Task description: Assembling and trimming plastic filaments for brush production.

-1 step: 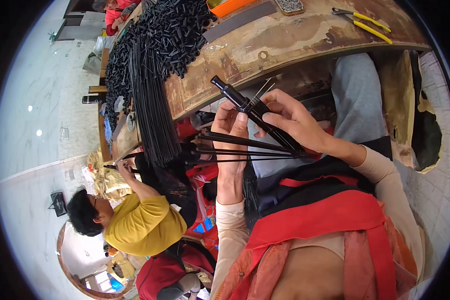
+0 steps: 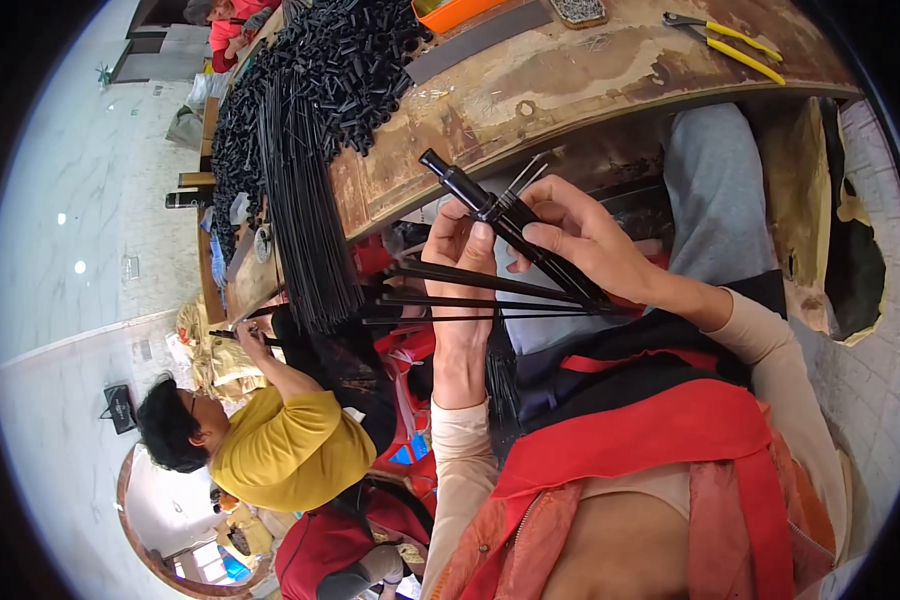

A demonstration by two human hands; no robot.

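Note:
A black tubular fitting (image 2: 460, 186) with a flanged collar, resembling an umbrella runner, points up and left in front of my chest. My left hand (image 2: 462, 250) pinches its collar between thumb and fingers. My right hand (image 2: 585, 240) is closed round a bundle of thin black rods (image 2: 555, 262), which look like umbrella ribs and meet the collar. Several thin ends (image 2: 526, 176) stick out above my right fingers. Other black rods (image 2: 490, 285) fan out leftward across my left wrist. My fingers hide where the rods join the collar.
A worn wooden table (image 2: 530, 110) bears a heap of short black tubular parts (image 2: 340, 60), a bundle of long black rods (image 2: 300, 220), an orange tray (image 2: 455, 12) and yellow-handled pliers (image 2: 740, 55). At left, a person in yellow (image 2: 290, 435) works beside the table.
The thin ends above my right fingers have spread slightly apart. The fanned rods have shifted a little leftward. Both hands keep their hold.

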